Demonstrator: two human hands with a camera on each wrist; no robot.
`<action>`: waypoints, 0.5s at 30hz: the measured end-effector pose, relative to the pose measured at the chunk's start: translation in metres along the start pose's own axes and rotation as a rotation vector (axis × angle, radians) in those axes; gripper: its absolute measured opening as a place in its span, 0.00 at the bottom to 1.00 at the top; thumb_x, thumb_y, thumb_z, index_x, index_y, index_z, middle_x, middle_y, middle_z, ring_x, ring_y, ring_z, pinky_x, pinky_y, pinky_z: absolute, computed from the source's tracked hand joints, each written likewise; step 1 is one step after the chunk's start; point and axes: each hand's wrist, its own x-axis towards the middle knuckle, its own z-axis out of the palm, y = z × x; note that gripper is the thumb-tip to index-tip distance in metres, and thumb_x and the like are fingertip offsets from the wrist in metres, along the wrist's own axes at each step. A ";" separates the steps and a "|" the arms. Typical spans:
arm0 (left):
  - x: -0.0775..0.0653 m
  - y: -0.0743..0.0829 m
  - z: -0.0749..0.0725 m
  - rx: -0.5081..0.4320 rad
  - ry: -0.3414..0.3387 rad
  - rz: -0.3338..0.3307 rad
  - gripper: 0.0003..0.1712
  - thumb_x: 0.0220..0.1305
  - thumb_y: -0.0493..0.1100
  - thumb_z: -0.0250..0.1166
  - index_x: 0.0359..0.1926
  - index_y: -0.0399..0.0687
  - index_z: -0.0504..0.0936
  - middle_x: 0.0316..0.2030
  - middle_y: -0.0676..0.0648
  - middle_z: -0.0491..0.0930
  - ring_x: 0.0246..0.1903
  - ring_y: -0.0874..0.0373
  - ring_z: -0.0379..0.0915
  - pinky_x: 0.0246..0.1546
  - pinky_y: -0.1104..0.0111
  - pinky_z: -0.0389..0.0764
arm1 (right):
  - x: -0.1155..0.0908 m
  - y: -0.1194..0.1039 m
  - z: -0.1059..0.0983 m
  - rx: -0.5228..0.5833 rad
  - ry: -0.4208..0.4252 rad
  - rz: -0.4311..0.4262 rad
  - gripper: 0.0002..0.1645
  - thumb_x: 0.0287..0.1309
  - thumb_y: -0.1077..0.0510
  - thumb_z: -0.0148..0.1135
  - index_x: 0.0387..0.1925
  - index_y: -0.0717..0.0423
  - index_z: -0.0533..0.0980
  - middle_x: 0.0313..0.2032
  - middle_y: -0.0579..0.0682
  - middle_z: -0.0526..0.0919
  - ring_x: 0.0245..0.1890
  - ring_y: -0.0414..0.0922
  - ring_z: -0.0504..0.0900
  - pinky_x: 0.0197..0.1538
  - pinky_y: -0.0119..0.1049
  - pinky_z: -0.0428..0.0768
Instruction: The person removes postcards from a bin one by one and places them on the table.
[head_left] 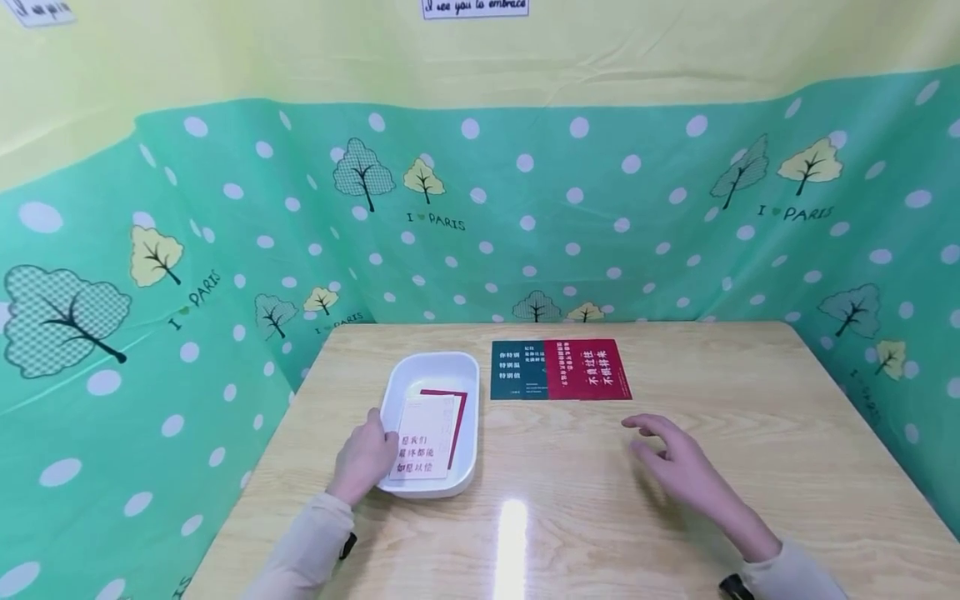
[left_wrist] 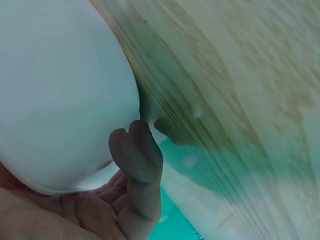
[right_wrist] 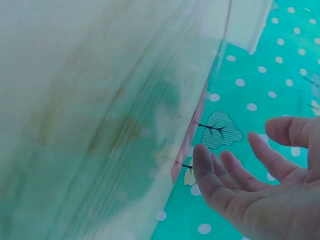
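Note:
A white plastic basin [head_left: 471,433] stands on the left part of the table, its left side held by my left hand [head_left: 363,457]. The thumb lies at the rim; in the left wrist view the curled fingers [left_wrist: 145,155] are along the basin's outer wall [left_wrist: 65,85]. Inside lie a pale card with red Chinese writing [head_left: 420,433] and, partly hidden under it, a red card [head_left: 461,408]. My right hand [head_left: 678,462], fingers loosely bent and holding nothing, hovers right of centre. Nearest to it, beyond the fingertips, is a flat red printed card [head_left: 588,371].
Dark green printed cards [head_left: 517,371] lie flat at the back, side by side with the red ones. The wooden table [head_left: 555,467] has its far edge against a green dotted cloth [head_left: 450,283], which also hangs at both sides.

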 end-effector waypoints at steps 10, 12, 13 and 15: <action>0.000 0.001 0.009 -0.003 0.061 0.009 0.34 0.75 0.39 0.54 0.73 0.22 0.57 0.42 0.32 0.81 0.33 0.46 0.80 0.35 0.52 0.83 | -0.010 -0.018 0.003 0.071 0.032 0.026 0.18 0.75 0.62 0.62 0.62 0.60 0.79 0.59 0.56 0.82 0.55 0.54 0.81 0.50 0.47 0.84; 0.000 0.001 0.010 -0.001 0.081 0.014 0.34 0.75 0.38 0.54 0.73 0.22 0.57 0.45 0.30 0.81 0.35 0.44 0.81 0.37 0.49 0.84 | -0.009 -0.022 0.006 0.091 0.025 0.041 0.19 0.75 0.61 0.61 0.63 0.60 0.79 0.59 0.55 0.83 0.55 0.52 0.81 0.50 0.44 0.83; 0.000 0.002 0.011 -0.001 0.086 0.012 0.34 0.75 0.38 0.54 0.74 0.22 0.57 0.47 0.29 0.81 0.36 0.43 0.82 0.39 0.48 0.84 | -0.008 -0.025 0.008 0.101 0.019 0.051 0.19 0.75 0.61 0.61 0.63 0.60 0.79 0.59 0.55 0.83 0.54 0.51 0.81 0.50 0.43 0.83; 0.000 0.002 0.012 -0.003 0.088 0.012 0.35 0.75 0.38 0.54 0.74 0.22 0.55 0.51 0.26 0.80 0.39 0.41 0.82 0.42 0.46 0.84 | -0.005 -0.030 0.011 0.128 0.005 0.075 0.19 0.76 0.61 0.61 0.64 0.61 0.78 0.59 0.56 0.83 0.54 0.51 0.81 0.50 0.42 0.83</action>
